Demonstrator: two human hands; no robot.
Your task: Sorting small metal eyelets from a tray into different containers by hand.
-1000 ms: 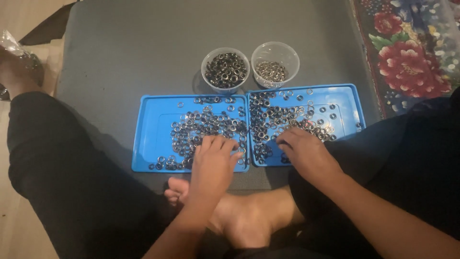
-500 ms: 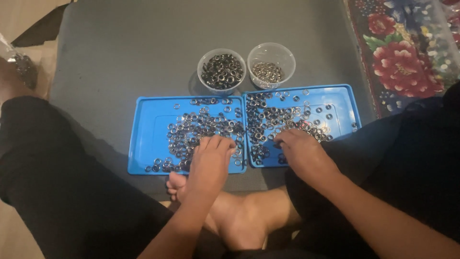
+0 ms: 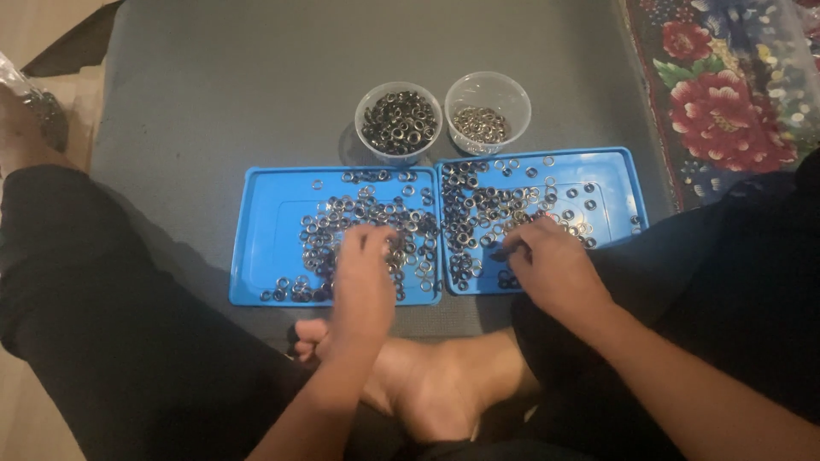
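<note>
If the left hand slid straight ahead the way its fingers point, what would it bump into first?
Probably the small metal rings scattered on the left blue plastic tray, right beyond the left hand. Farther along that line stands the clear plastic cup of dark rings.

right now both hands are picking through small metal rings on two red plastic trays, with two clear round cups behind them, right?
Not quite: the two plastic trays are blue, not red, as the head view shows. The rest holds: left hand and right hand rest among the small metal rings, with two clear round cups behind.
</note>
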